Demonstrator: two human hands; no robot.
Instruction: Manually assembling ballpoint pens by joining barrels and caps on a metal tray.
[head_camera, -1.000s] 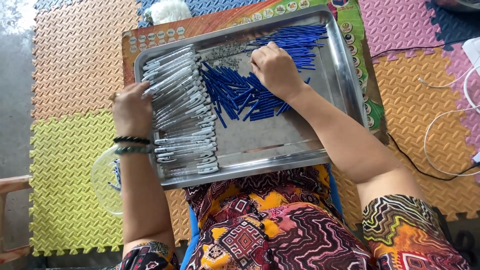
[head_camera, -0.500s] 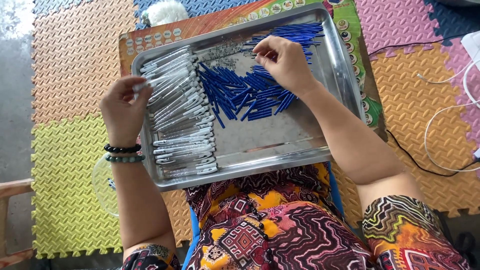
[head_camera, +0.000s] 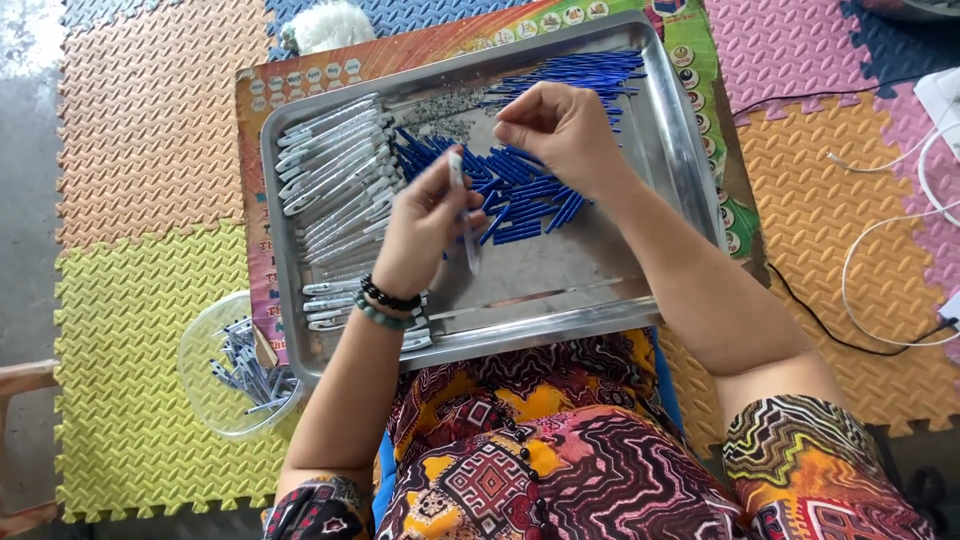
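Left hand (head_camera: 425, 225): raised over the middle of the tray, fingers closed around one clear pen barrel (head_camera: 464, 215), which it holds nearly upright with the open upper end turned toward the other hand, a pose that seems meant to present the opening. Right hand (head_camera: 560, 125): just beside and above, fingertips pinched together, apparently on something slim, though what it pinches is too small to tell; it hovers over the loose blue refills (head_camera: 525, 185), which lie heaped within easy reach of that hand. Clear barrels (head_camera: 335, 165): laid side by side in a long row along the tray's left part, directly under the left hand's reach, so each side of the tray appears to serve its own hand. Metal tray (head_camera: 660, 150): shallow, rimmed, resting on a printed board (head_camera: 255, 150) before the person's lap, the rim keeping the small parts from rolling off. Round clear tub (head_camera: 215, 400): on the foam mat (head_camera: 120, 130) left of the tray, holding finished-looking pens. White cables (head_camera: 890, 240): on the mat well apart to the right
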